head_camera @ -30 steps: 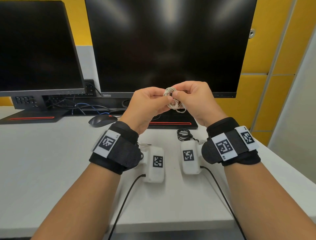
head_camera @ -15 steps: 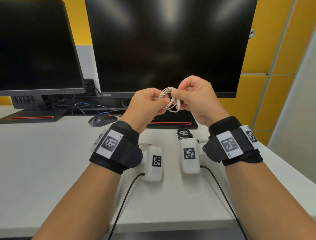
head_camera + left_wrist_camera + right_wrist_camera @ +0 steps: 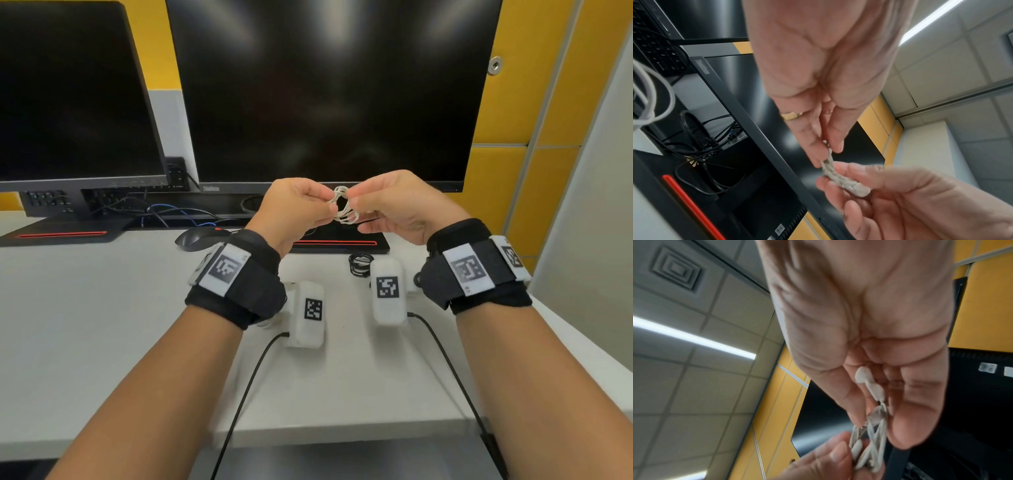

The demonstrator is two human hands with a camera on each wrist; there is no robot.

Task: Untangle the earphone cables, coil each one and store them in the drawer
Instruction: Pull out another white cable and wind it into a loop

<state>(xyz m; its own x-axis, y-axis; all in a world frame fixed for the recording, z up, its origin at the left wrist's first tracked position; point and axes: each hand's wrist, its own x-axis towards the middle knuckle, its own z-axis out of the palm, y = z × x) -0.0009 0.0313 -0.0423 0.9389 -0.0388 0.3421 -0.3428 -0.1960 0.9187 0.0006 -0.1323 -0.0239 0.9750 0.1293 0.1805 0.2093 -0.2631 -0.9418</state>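
2 hands meet in the air in front of the big monitor (image 3: 322, 92), the left hand (image 3: 291, 209) and right hand (image 3: 400, 205) each pinching one side of the coiled white earphone cable (image 3: 342, 205) between curled fingertips. Below them, a coiled black earphone cable (image 3: 359, 263) lies on the white desk (image 3: 85, 308).

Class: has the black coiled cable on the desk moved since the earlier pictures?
No. The black coiled cable lies just in front of the monitor base, as before.
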